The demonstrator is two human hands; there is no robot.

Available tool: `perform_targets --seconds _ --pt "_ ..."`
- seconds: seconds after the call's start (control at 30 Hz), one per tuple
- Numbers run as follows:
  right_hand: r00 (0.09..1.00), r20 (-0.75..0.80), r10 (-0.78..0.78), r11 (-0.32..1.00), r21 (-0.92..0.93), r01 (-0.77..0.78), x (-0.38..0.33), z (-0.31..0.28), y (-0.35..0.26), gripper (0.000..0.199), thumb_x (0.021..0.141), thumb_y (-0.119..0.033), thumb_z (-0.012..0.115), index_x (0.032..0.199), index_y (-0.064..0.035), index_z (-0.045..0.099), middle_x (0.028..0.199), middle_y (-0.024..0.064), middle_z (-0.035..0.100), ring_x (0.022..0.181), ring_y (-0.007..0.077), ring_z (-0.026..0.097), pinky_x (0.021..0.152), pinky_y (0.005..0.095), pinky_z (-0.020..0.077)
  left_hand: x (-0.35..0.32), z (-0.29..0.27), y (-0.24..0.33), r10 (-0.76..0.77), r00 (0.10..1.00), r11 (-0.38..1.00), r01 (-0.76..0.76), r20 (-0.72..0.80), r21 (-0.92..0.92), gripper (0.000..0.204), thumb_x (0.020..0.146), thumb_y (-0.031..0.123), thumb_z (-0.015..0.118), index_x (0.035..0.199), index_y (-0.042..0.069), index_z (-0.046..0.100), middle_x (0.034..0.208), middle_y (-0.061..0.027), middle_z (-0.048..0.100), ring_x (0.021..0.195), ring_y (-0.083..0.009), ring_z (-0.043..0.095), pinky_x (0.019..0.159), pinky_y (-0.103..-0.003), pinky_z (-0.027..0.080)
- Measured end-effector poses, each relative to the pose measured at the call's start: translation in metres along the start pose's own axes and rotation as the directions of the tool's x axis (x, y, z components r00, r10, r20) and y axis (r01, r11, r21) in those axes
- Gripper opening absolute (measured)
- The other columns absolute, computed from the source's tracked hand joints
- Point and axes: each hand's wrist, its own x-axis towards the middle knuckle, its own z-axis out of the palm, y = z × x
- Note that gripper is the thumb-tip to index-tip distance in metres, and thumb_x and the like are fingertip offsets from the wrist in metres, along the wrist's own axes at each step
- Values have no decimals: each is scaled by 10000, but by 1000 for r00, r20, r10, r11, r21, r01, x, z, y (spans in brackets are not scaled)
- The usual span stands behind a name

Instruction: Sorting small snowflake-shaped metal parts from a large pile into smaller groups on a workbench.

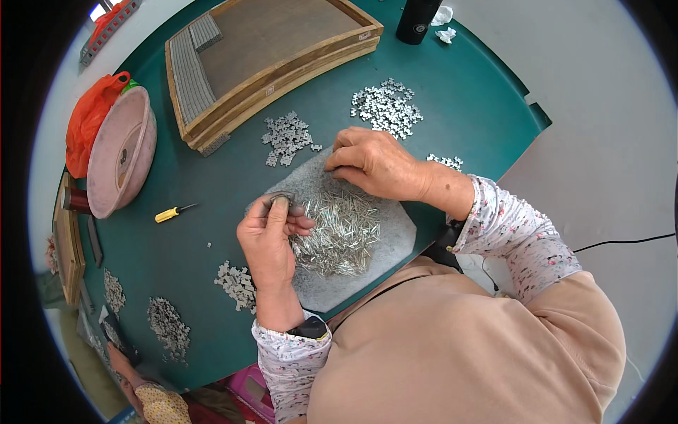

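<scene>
My left hand (270, 237) is closed, its thumb pressing a small dark grey metal piece (284, 195) against the curled fingers. Up and to the right, my right hand (381, 164) pinches over the grey mat's far edge; whatever is between its fingertips is hidden. Below both hands, a heap of thin, shiny metal pins (339, 237) lies loose on the grey mat (395, 237). Silvery notched metal pieces form one pile (288, 138) beyond my left hand and another pile (386, 107) beyond my right. Small grey blocks (236, 286) lie beside my left wrist.
A wooden tray (275, 88), partly lined with grey strips, stands at the back. To the left are a pink basin (126, 152), an orange bag (95, 120) and a yellow-handled screwdriver (169, 213). A dark cup (418, 20) stands far right. Another person's hand (123, 367) shows lower left.
</scene>
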Motion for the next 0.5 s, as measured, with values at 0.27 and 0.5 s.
perform_targets --seconds 0.27,0.5 --pt "972 191 -133 990 -23 140 -1 3 0 141 742 -115 705 878 -77 706 874 66 602 909 254 570 768 371 493 2 1 0 -7 997 999 11 -73 48 134 942 92 566 957 -31 618 767 -114 658 592 -175 646 523 -249 510" --pt "970 204 -131 990 -21 138 6 9 -1 130 753 -138 699 864 -72 700 877 77 605 918 267 574 774 383 490 3 1 1 -13 995 1000 14 -94 11 155 952 107 556 936 -35 614 760 -122 656 592 -189 652 526 -261 520"
